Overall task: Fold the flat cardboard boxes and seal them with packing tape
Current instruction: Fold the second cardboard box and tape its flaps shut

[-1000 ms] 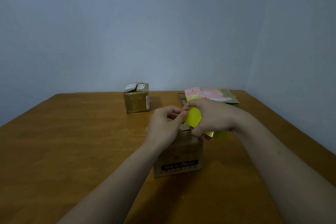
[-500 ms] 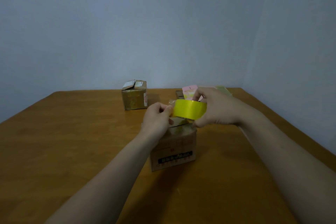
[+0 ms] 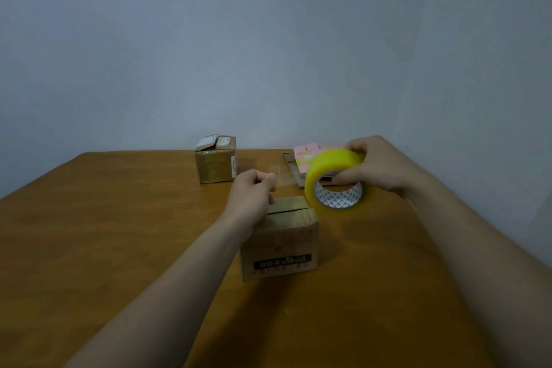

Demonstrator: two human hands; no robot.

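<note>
Sealing step: a person is holding packing tape stretched above a folded box (image 3: 280,236) on the table (image 3: 119,233), lower centre.
The left hand (image 3: 254,191) is pinching the clear tape end (image 3: 279,178); the right hand (image 3: 379,167) is gripping the yellow tape roll (image 3: 337,182), right of centre. Next, probably: lowering the strip onto the top seam.

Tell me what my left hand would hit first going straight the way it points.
Likely the flat stack of brown cardboard and pink sheets beyond the left hand, though depth is unclear; it might pass above.
</note>
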